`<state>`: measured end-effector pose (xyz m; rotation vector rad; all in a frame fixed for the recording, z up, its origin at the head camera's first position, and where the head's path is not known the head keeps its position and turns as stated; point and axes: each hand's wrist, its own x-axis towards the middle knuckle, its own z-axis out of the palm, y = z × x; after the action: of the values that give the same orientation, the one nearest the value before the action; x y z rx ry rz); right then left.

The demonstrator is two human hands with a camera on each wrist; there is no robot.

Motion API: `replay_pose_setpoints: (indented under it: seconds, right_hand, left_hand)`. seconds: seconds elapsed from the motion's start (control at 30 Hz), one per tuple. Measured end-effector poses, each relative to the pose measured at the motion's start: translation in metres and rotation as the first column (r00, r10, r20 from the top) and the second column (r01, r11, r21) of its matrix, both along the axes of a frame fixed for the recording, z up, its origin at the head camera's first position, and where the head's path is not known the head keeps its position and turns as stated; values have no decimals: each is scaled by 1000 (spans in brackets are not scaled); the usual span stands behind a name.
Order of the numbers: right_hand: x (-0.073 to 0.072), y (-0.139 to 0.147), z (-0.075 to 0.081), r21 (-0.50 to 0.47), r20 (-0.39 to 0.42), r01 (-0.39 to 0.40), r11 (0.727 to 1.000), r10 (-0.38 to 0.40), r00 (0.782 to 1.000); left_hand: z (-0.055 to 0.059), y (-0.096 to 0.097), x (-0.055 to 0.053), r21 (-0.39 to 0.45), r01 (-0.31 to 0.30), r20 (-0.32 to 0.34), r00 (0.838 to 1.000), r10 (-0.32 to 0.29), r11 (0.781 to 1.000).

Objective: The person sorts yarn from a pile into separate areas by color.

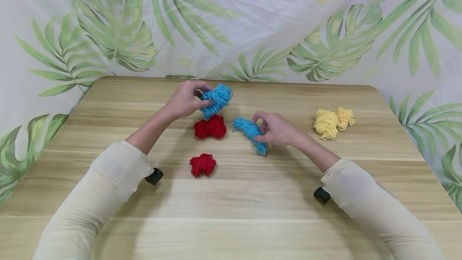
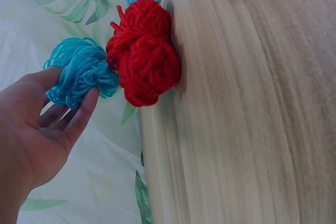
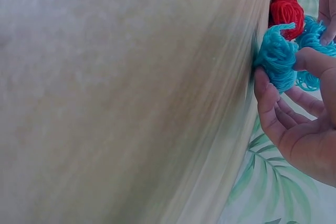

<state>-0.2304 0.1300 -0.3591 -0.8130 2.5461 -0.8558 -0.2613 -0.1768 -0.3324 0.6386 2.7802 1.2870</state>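
My left hand (image 1: pixel 187 100) pinches a bundle of blue yarn (image 1: pixel 221 96) between thumb and fingers, just behind a red yarn bundle (image 1: pixel 211 126). In the left wrist view that blue yarn (image 2: pixel 79 69) shows loose loops, beside the red bundle (image 2: pixel 144 56). My right hand (image 1: pixel 278 129) grips a second, longer blue yarn bundle (image 1: pixel 249 129) that slants near the middle of the table. The right wrist view has the thumb and fingertips on either side of this blue yarn (image 3: pixel 278 56).
A smaller red yarn bundle (image 1: pixel 203 165) lies nearer the front on the wooden table (image 1: pixel 231 212). Two yellow yarn bundles, one larger (image 1: pixel 326 123) and one smaller (image 1: pixel 345 117), sit side by side at the right. A leaf-print cloth (image 1: pixel 267 19) hangs behind the table's back edge.
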Motion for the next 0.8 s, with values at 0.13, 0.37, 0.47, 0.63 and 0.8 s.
replay_pose_setpoints:
  seconds: [0.13, 0.37, 0.47, 0.63, 0.8]
  right_hand:
    - [1, 2, 1, -26, 2, 19, 999, -19, 1000]
    - [-2, 3, 1, -56, -20, 46, 997, -47, 999]
    - [-3, 4, 1, -63, -33, 49, 997, -51, 998]
    - [-4, 5, 1, -73, -30, 68, 995, -71, 997]
    - [-4, 7, 2, -90, -29, 76, 993, -79, 996]
  left_hand:
    - [-1, 1, -1, -2, -8, 1, 1000, 8, 1000]
    - [-5, 2, -7, -2, -19, 2, 1000, 19, 1000]
    - [-5, 2, -8, -6, -31, -6, 1000, 31, 1000]
    - [-5, 5, -11, -18, -57, -26, 998, 56, 998]
    - [-8, 5, -16, -32, -58, -29, 998, 57, 998]
